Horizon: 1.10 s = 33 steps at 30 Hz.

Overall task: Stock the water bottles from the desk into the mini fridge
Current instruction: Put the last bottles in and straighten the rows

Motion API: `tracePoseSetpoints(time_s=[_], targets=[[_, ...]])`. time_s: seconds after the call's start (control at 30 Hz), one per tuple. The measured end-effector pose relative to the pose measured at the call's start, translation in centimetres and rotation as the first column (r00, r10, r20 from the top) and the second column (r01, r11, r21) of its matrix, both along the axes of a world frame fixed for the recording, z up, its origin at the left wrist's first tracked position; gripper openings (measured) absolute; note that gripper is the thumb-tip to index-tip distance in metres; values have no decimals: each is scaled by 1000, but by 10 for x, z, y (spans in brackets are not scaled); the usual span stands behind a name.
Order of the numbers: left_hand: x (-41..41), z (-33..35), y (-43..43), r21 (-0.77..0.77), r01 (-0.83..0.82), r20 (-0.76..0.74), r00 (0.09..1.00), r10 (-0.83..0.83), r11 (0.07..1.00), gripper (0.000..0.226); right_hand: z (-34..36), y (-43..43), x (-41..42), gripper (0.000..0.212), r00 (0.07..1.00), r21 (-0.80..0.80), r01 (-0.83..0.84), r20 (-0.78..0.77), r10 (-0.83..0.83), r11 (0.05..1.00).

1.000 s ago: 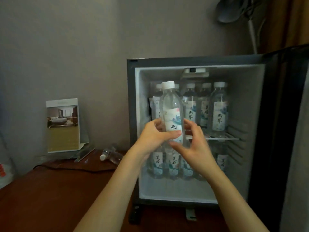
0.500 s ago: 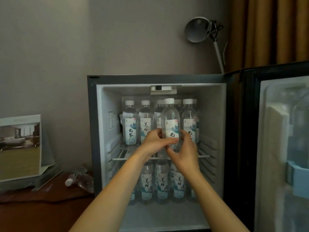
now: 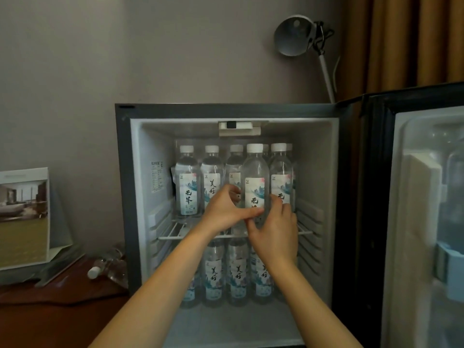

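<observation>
Left hand [image 3: 224, 212] fingers curled round upright water bottle [image 3: 254, 183], right hand [image 3: 275, 231] gripping its lower half, thumbs touching, above the mini fridge [image 3: 125, 197] wire shelf [image 3: 173, 232]

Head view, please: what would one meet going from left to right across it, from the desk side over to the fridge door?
Photo card → lying bottle → fridge's left wall → leftmost upper-shelf bottle → held bottle → open fridge door.

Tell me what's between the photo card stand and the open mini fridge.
A clear plastic water bottle with a white cap, lying on its side on the brown wooden desk, near the grey mini fridge; the head view shows it.
</observation>
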<state>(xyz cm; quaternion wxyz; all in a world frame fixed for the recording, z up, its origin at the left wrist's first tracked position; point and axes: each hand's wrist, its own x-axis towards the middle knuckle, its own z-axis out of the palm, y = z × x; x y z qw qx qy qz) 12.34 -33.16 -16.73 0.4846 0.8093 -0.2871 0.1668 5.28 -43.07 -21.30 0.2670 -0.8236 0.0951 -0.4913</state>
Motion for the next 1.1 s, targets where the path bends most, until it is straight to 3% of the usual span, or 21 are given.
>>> tracePoseSetpoints(time_s=[0.17, 0.43, 0.67, 0.8, 0.9, 0.97, 1.1], targets=[[3, -8, -1, -67, -65, 56, 996, 69, 996, 78, -1, 4, 4, 60, 998, -25, 46, 37, -45, 999], [1, -14, -11, -128, -83, 101, 990, 96, 988, 47, 0, 2, 4, 48, 993, -61, 118, 28, -117, 991], [-6, -18, -12, -140, -85, 154, 982, 107, 986, 41, 0, 0, 1, 51, 994, -69, 110, 9, -110, 992], [-11, -19, -13, -97, -101, 169, 979, 117, 990, 55, -2, -2, -2, 53, 995, -81, 94, -27, -96, 992], [-21, -21, -8, -116, -132, 165, 975, 151, 984, 65, -7, -4, -10, 54, 997, -67, 51, -50, -54, 996], [-31, -24, 2, -188, -173, 212, 954, 212, 967, 58, -13, -3, -17, 47, 1000, -28, -30, -10, 29, 999], [-50, -43, 36, -355, -179, 346, 886, 307, 917, 37, -31, 12, -31, 11, 970, 0, -243, 30, 242, 970]])
